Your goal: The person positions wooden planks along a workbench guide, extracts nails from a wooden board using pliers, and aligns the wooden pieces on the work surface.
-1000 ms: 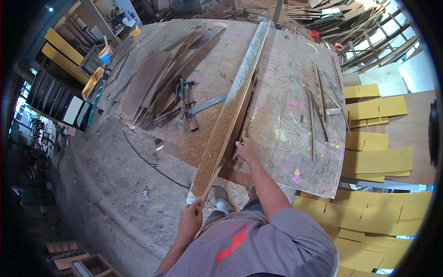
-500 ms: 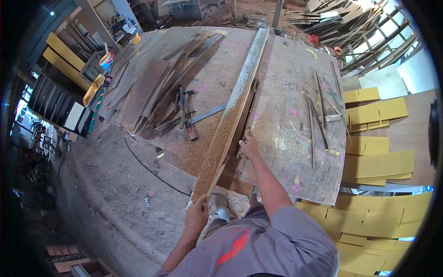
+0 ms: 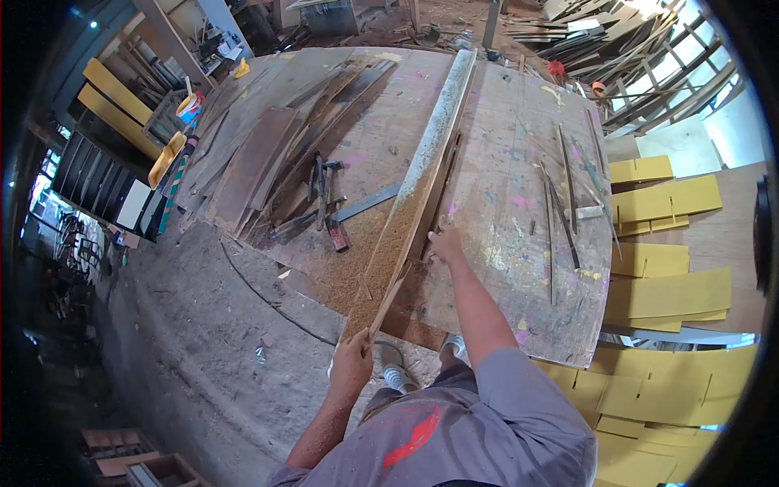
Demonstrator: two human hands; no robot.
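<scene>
A long wooden plank point(image 3: 396, 235), strewn with sawdust on its near half and whitish at its far half, lies lengthwise over the table. Its near end juts past the table edge, and my left hand point(image 3: 351, 363) is closed around it. Along the plank's right side runs a darker wooden piece point(image 3: 441, 193) with small slots. Beside that piece is my right hand point(image 3: 445, 243), fingers curled; what they hold, if anything, is hidden. Left of the plank lie a hammer point(image 3: 334, 234) with a reddish handle end and a flat metal strip point(image 3: 367, 201).
The paint-stained table point(image 3: 503, 187) bears thin dark boards point(image 3: 260, 162) on the left and narrow sticks point(image 3: 565, 195) on the right. Yellow slotted panels point(image 3: 669, 296) lie to the right. A cable point(image 3: 272, 302) crosses the dusty floor.
My right hand has shifted slightly forward and to the right along the plank. My left hand stays on the near end, a little further right. The view has moved slightly.
</scene>
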